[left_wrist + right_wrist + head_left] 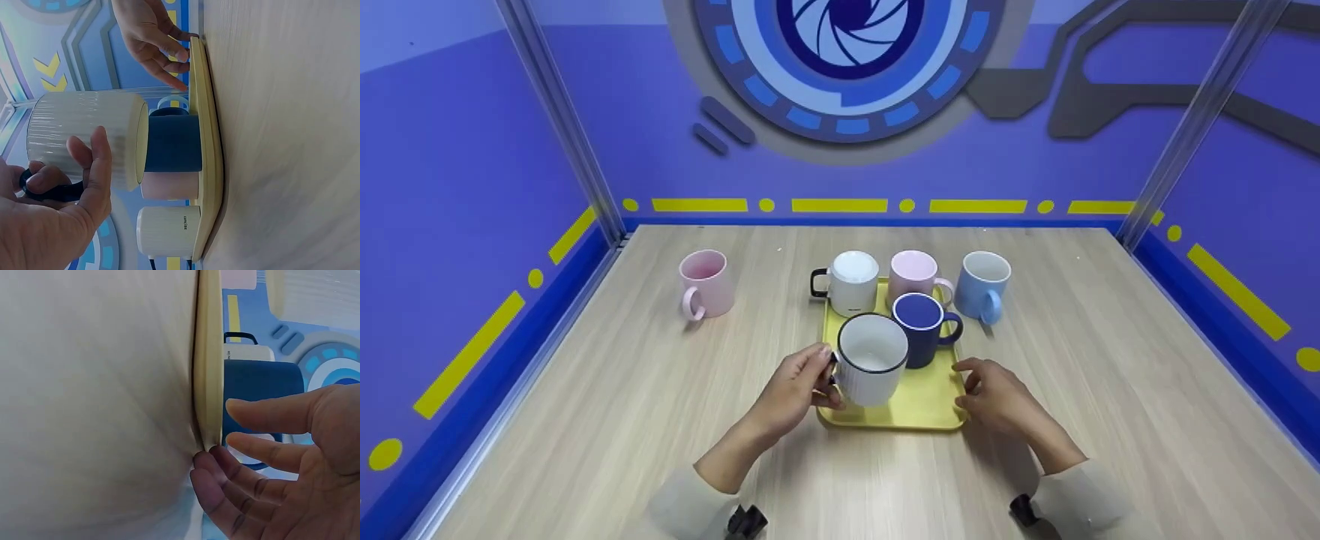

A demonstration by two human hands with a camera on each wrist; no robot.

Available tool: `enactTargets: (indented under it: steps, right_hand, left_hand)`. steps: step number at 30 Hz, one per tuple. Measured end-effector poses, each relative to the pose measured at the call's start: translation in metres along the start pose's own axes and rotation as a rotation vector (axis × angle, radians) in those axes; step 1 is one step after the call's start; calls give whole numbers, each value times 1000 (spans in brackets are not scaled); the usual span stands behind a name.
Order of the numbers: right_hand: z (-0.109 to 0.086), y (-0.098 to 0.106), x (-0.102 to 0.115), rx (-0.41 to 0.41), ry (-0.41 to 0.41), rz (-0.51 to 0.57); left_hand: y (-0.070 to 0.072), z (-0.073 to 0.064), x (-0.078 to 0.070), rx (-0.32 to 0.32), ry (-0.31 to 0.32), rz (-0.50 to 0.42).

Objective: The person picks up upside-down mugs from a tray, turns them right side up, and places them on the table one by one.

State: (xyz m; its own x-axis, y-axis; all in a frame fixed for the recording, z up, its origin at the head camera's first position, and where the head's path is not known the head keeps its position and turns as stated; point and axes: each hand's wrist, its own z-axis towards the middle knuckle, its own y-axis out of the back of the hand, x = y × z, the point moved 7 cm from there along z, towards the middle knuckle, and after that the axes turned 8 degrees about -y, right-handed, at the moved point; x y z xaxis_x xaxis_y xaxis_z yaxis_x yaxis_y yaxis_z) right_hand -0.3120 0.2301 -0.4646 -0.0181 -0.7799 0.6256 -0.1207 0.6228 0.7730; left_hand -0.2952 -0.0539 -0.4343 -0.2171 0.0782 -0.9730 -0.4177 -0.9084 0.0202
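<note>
My left hand (pixel 791 394) grips the black handle of a large white ribbed mug (pixel 870 382) with a dark rim. In the left wrist view the mug's base hangs above the yellow tray (pixel 922 409), with a gap beneath. At the tray's right edge, my right hand (pixel 997 394) has its fingers spread and loosely bent, fingertips right at the rim in the right wrist view. On the tray stand a dark blue mug (pixel 919 341), a pink mug (pixel 911 274) and a white mug with a black handle (pixel 851 289); the raised mug partly hides the blue one.
A light blue mug (pixel 982 289) stands on the wooden table (pixel 660 405) just right of the tray. Another pink mug (pixel 709 285) sits farther left, its handle toward me. Blue panels (pixel 585 112) wall in the table's back and sides.
</note>
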Motion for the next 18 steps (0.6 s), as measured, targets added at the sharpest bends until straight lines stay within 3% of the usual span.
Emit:
enactTargets:
  steps: [10, 18]
  right_hand:
    - [10, -8, -6, 71, -24, -6]
    - [8, -11, -11, 123, -68, 56]
  left_hand:
    - [8, 0, -1, -64, 11, -1]
    - [18, 2, 4, -144, 22, 2]
